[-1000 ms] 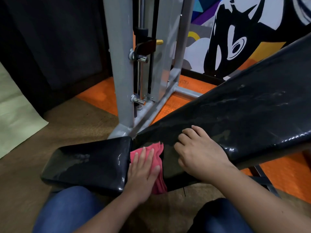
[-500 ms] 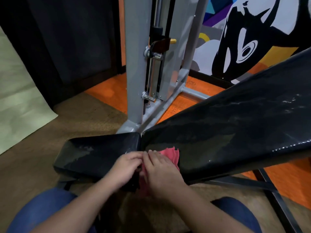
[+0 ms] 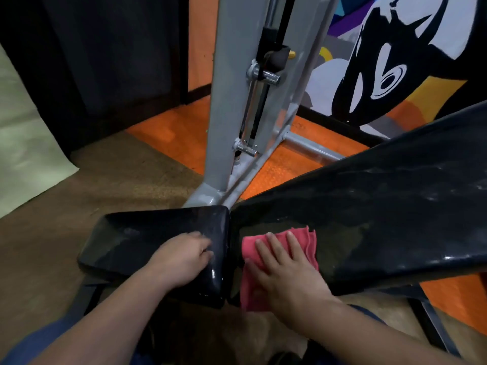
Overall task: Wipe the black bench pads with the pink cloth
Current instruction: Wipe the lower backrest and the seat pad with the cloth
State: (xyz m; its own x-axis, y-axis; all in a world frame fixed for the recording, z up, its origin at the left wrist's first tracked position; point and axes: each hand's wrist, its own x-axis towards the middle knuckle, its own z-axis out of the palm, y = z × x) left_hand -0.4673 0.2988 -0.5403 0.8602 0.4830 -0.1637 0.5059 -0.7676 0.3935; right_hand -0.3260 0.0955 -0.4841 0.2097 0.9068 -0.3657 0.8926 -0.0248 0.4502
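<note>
Pink cloth (image 3: pixel 279 262) is now being pressed flat under the right hand (image 3: pixel 287 270), where a second ago it was being worked by the left hand in the gap between the two pads. The handover has been made in the interval; half a second ago both hands were bunched together over the cloth at the gap. The right hand is being held open, fingers spread, palm down on the cloth, at the low end of the inclined back pad (image 3: pixel 382 212) of the bench. The cloth is being draped over that pad's near edge, part of it hanging below. The left hand (image 3: pixel 184 256) is being rested on the seat pad (image 3: pixel 147 233), fingers loosely curled, nothing gripped, apparently as a brace. Judged from this, wiping is being shifted onto the back pad; its upper reach is showing dull smears and is being left untreated for now.
</note>
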